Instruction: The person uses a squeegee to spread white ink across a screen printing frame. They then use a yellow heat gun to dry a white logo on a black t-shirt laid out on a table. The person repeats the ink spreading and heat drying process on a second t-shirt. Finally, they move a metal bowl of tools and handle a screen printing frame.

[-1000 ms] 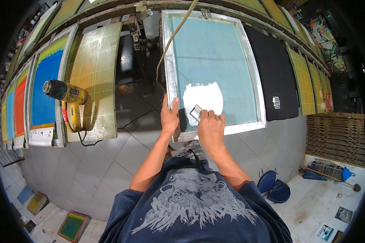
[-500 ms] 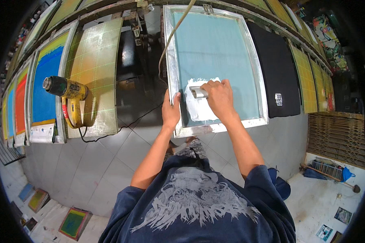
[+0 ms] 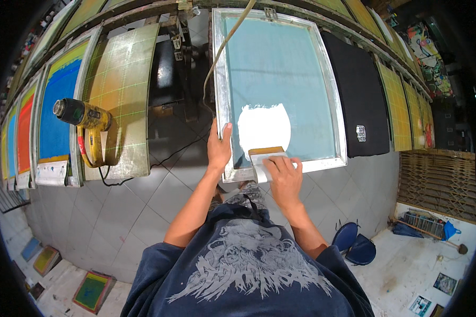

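A screen-printing frame (image 3: 333, 90) with pale blue mesh lies in front of me. My left hand (image 3: 218, 148) grips its left rail near the front corner, thumb on top. My right hand (image 3: 285, 182) is closed on a squeegee (image 3: 259, 165) with a light metal holder and a brownish blade edge. The squeegee tilts over the front end of the frame, its blade at the near edge of a patch of white ink (image 3: 265, 124). The patch covers the front middle of the mesh. What lies under the screen is hidden.
A yellow-black heat gun (image 3: 92, 124) rests on a yellowish gridded board (image 3: 132, 68) to the left, its cord trailing. Other screens, one with blue ink (image 3: 63, 116), stand farther left. Black fabric with a small white print (image 3: 349, 79) lies right. A cable (image 3: 222, 50) hangs across the frame's left rail.
My right hand has pulled the squeegee toward me, from the middle of the white patch to the frame's front end. The white patch is now more even. My left hand still holds the rail.
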{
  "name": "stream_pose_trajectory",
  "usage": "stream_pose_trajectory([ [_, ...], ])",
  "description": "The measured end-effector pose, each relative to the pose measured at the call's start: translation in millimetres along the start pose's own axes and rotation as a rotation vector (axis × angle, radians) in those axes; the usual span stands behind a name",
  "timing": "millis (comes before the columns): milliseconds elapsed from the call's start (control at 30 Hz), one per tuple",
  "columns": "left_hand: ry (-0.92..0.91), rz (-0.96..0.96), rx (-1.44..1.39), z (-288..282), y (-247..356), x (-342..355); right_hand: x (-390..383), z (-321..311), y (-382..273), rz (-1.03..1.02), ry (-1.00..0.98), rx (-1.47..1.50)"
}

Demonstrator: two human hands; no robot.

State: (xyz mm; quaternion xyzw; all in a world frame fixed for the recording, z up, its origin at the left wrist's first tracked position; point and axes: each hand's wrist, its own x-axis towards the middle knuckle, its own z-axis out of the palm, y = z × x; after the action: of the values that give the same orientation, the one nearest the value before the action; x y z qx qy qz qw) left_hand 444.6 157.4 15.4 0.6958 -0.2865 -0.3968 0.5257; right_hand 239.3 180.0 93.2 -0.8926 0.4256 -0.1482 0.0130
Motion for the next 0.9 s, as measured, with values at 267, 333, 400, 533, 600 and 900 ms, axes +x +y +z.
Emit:
stream_pose_trajectory([
  [267, 0.004, -0.003, -0.01, 1, -5, -2, -11, -13, -11, 0.009, -0.095, 0.01],
  [333, 0.0, 0.003, -0.024, 0, -5, -3, -10, -2, -9, 0.028, -0.06, 0.018],
  [400, 0.02, 0.012, -0.009, 0, -12, -4, 3, 9, -3, 0.032, -0.032, 0.026],
  [533, 0.024, 0.061, -0.02, 2, -19, 0, 43, 43, 25, 0.006, 0.064, 0.006],
  [600, -0.002, 0.008, -0.019, 0, -5, -3, 76, 44, 38, -0.01, 0.053, -0.03],
  [900, 0.025, 0.058, 0.005, 3, -13, 4, 155, 14, 56, -0.093, -0.086, -0.045],
])
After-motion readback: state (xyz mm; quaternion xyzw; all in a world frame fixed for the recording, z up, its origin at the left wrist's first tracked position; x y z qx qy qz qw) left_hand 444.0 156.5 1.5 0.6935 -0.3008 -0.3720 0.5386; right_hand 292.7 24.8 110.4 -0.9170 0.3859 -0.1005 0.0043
